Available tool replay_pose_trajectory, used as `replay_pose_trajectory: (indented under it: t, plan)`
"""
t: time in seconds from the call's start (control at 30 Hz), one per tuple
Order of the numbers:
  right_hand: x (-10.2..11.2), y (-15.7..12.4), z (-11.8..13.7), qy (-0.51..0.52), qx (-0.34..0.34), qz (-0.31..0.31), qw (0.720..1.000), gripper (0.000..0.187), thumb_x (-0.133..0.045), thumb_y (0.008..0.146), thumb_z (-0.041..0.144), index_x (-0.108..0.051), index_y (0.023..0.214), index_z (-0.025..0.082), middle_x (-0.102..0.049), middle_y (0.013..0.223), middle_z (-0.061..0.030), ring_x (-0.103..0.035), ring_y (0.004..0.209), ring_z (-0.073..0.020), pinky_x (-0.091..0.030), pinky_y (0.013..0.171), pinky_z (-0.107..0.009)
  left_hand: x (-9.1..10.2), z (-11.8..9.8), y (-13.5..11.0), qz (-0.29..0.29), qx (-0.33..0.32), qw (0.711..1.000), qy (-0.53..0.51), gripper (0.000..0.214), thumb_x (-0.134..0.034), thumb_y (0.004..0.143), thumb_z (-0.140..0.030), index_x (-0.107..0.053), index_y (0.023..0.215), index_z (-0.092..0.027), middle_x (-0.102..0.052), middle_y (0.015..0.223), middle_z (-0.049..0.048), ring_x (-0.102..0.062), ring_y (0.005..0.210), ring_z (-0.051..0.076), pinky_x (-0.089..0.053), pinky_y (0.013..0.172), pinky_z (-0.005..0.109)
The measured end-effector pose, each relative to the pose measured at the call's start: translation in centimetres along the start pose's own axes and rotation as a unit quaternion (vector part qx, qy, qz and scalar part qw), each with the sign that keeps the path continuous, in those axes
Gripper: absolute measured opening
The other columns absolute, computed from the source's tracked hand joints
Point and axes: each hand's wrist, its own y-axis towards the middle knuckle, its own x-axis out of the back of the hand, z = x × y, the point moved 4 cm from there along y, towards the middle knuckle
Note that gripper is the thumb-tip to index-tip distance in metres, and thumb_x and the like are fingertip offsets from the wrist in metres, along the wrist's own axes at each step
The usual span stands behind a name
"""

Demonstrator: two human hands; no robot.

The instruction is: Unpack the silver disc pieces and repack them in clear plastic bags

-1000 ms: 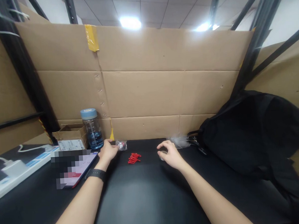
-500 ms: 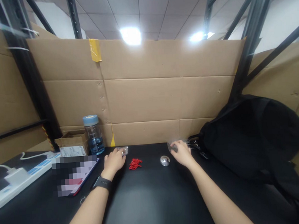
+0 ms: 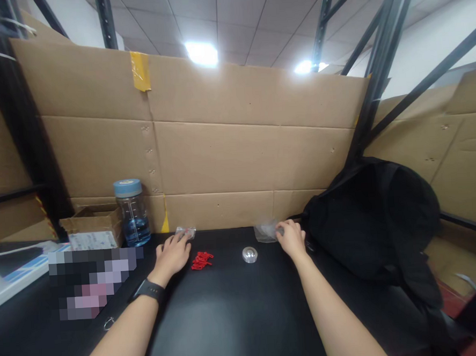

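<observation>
My left hand (image 3: 172, 259) rests on the black table, fingers stretched out, its fingertips close to a small clear plastic bag (image 3: 186, 232). A dark watch circles that wrist. Farther right, my right hand (image 3: 292, 241) has curled fingers pinching the right edge of a larger clear plastic bag (image 3: 266, 232), which lies by the cardboard wall. Between the hands sit a small pile of red clip-like pieces (image 3: 201, 260) and a round, clear, shiny dome-shaped piece (image 3: 249, 254). Whether the small bag touches my left fingertips is hard to make out.
On the left stand a water bottle (image 3: 133, 214) with a blue lid, an open cardboard box (image 3: 94, 230) and a white power strip (image 3: 26, 271). A blurred-out flat item and a metal ring (image 3: 109, 323) lie nearby. A black backpack (image 3: 370, 223) fills the right side.
The view has turned slightly to the right. My right hand has moved right relative to the larger bag, so more of it shows. My left fingers look more stretched out.
</observation>
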Motion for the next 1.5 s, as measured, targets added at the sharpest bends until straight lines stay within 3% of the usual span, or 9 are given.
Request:
replay_pose_trajectory:
  t: [0.17,0.27,0.37,0.6,0.77,0.93,1.17,1.37,1.5]
  plan:
    - [1.2,0.2,0.3,0.025,0.012,-0.07,0.997,0.011,-0.061,0.086,0.023,-0.072,0.085,0.025,-0.063,0.106,-0.0081,-0.05,0.103,-0.0291,-0.038,0.081,-0.04,2.5,-3.2,-0.8,-0.041,-0.037,0.997,-0.049,0.031,-0.044,0.094,-0.035,-0.067,0.114,-0.03,-0.06,0.136,0.0083,-0.048,0.125,0.032,-0.036,0.098,0.055]
    - [2.7,0.2,2.1,0.093,0.093,-0.09,0.987,0.012,-0.06,0.088,0.022,-0.072,0.086,0.023,-0.067,0.102,-0.0079,-0.053,0.099,-0.0272,-0.04,0.082,-0.039,3.6,-4.9,-1.2,-0.045,-0.088,0.992,-0.079,0.023,-0.049,0.091,-0.032,-0.07,0.102,-0.031,-0.066,0.124,0.0056,-0.05,0.123,0.03,-0.036,0.098,0.051]
    - [3.5,-1.0,5.6,0.206,0.225,-0.007,0.952,0.012,-0.06,0.09,0.024,-0.072,0.09,0.024,-0.071,0.09,-0.005,-0.058,0.088,-0.0223,-0.044,0.08,-0.035,4.1,-5.6,-1.5,-0.039,-0.126,0.987,-0.09,0.02,-0.053,0.088,-0.027,-0.071,0.096,-0.031,-0.068,0.119,0.0041,-0.051,0.122,0.029,-0.034,0.1,0.049]
    - [2.9,-5.8,12.7,0.312,0.348,0.161,0.869,0.01,-0.072,0.087,0.034,-0.074,0.094,0.027,-0.073,0.095,-0.0025,-0.061,0.091,-0.0194,-0.046,0.085,-0.032,4.4,-5.5,-1.8,0.037,-0.19,0.975,-0.109,0.018,-0.066,0.081,-0.035,-0.073,0.097,-0.031,-0.068,0.116,0.0032,-0.051,0.122,0.029,-0.03,0.105,0.049]
    - [1.9,-5.5,11.5,0.26,0.302,0.202,0.895,0.038,-0.078,0.079,0.036,-0.069,0.114,0.028,-0.067,0.114,-0.006,-0.059,0.107,-0.0233,-0.044,0.096,-0.037,3.7,-6.1,-2.3,0.097,-0.24,0.961,-0.094,0.016,-0.077,0.071,-0.034,-0.078,0.088,-0.035,-0.066,0.116,0.0019,-0.051,0.119,0.03,-0.031,0.105,0.048]
    - [-0.3,-4.1,8.3,0.153,0.208,0.23,0.938,0.045,-0.074,0.078,0.027,-0.065,0.122,0.028,-0.063,0.128,-0.0085,-0.054,0.121,-0.0288,-0.039,0.103,-0.045,2.8,-6.8,-2.6,0.075,-0.246,0.962,-0.091,0.008,-0.071,0.077,-0.026,-0.078,0.079,-0.031,-0.068,0.109,0.0043,-0.055,0.113,0.029,-0.035,0.101,0.046]
    - [-1.5,-4.0,8.1,0.184,0.223,0.238,0.927,0.042,-0.077,0.072,0.029,-0.071,0.113,0.025,-0.073,0.112,-0.0053,-0.067,0.099,-0.0235,-0.049,0.091,-0.035,3.6,-7.5,-2.5,0.029,-0.226,0.966,-0.125,0.011,-0.066,0.084,-0.029,-0.077,0.081,-0.028,-0.071,0.106,0.0041,-0.057,0.111,0.026,-0.034,0.102,0.044]
    - [-1.0,-4.0,8.2,0.22,0.223,0.248,0.917,0.027,-0.071,0.078,0.026,-0.073,0.105,0.022,-0.075,0.094,-0.0033,-0.069,0.084,-0.0188,-0.051,0.081,-0.029,4.7,-8.0,-2.2,-0.006,-0.228,0.958,-0.174,0.01,-0.068,0.086,-0.032,-0.075,0.081,-0.028,-0.074,0.101,0.0016,-0.06,0.109,0.023,-0.034,0.101,0.04]
    - [-0.7,-4.0,8.3,0.214,0.239,0.232,0.918,0.033,-0.076,0.073,0.024,-0.073,0.105,0.022,-0.075,0.097,-0.0037,-0.068,0.085,-0.0189,-0.05,0.081,-0.029,5.2,-8.7,-2.7,-0.013,-0.224,0.957,-0.185,0.013,-0.061,0.092,-0.032,-0.071,0.088,-0.025,-0.074,0.098,0.0024,-0.062,0.103,0.022,-0.037,0.096,0.037]
